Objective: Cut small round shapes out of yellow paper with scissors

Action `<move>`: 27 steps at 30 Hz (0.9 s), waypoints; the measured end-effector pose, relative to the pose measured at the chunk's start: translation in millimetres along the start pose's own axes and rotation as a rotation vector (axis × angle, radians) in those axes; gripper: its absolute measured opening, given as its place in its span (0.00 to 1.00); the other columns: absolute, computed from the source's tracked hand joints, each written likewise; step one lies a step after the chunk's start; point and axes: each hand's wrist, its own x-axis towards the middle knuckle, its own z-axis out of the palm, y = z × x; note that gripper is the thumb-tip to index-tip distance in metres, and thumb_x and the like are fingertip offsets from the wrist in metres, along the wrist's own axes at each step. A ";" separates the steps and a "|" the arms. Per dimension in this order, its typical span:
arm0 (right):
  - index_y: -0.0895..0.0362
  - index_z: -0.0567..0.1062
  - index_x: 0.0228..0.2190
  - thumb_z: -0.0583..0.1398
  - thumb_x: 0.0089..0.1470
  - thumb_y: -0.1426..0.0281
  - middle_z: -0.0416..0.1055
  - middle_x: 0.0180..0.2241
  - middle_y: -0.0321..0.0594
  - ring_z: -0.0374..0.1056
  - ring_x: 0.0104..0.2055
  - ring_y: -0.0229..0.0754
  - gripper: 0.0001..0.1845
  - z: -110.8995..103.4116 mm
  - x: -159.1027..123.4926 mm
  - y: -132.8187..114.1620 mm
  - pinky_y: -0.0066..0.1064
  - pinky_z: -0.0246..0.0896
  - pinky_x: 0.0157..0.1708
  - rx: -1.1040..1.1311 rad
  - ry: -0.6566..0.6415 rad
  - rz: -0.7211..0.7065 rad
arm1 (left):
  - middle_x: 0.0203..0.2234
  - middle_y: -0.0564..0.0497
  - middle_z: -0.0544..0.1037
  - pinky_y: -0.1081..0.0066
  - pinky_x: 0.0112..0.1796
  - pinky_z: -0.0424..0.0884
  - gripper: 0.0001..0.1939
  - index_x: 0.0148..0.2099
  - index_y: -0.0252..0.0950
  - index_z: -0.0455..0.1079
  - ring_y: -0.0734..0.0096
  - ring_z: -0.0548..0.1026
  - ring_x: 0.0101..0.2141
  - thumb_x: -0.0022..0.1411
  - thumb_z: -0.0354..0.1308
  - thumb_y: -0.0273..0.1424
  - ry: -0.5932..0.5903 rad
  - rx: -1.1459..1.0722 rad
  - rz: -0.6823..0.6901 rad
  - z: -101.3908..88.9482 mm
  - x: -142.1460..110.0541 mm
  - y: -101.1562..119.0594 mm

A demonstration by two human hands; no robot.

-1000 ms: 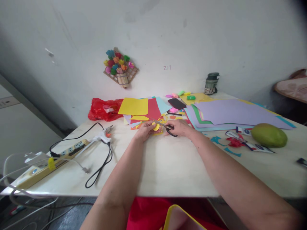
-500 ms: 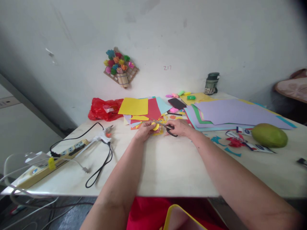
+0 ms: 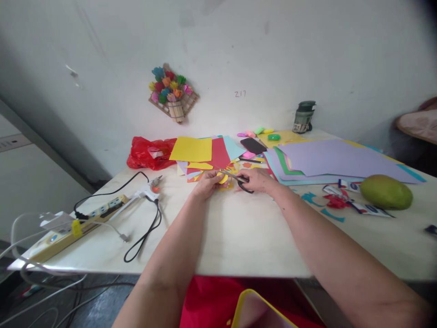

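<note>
My left hand pinches a small rounded piece of yellow paper above the table. In my right hand is a pair of scissors with black handles, my fingers closed round them. The blades point left and reach the edge of the yellow piece. Behind my hands lie yellow and orange paper scraps, a yellow sheet and a red sheet. How far the blades are apart is too small to tell.
A glue gun and a power strip with cables lie left, by a red plastic bag. Large lilac sheets, a green mango, blue scraps and a flask stand or lie right. A phone lies behind.
The view has shifted slightly. Both hands stay almost in place, with the scissors still at the edge of the yellow paper piece.
</note>
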 end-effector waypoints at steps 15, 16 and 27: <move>0.49 0.80 0.39 0.68 0.43 0.56 0.73 0.25 0.33 0.65 0.27 0.39 0.20 2.1 2.6 2.7 0.29 0.48 0.26 0.018 -0.010 0.009 | 0.21 0.50 0.75 0.73 0.30 0.70 0.20 0.29 0.32 0.70 0.73 0.74 0.23 0.43 0.73 0.41 0.001 0.005 0.008 1.5 -1.8 2.2; 0.49 0.80 0.39 0.68 0.43 0.56 0.73 0.25 0.33 0.65 0.27 0.39 0.20 1.9 2.6 2.5 0.29 0.48 0.26 0.016 -0.013 0.014 | 0.21 0.50 0.75 0.73 0.30 0.70 0.20 0.29 0.32 0.70 0.73 0.73 0.23 0.43 0.73 0.41 0.002 -0.003 0.009 1.4 -1.6 1.7; 0.49 0.80 0.37 0.68 0.42 0.56 0.73 0.25 0.33 0.66 0.28 0.39 0.19 1.1 3.5 2.3 0.29 0.48 0.26 0.027 -0.023 0.018 | 0.21 0.49 0.76 0.73 0.30 0.71 0.18 0.29 0.31 0.71 0.73 0.74 0.24 0.44 0.73 0.38 -0.012 -0.037 0.015 3.0 -1.0 2.0</move>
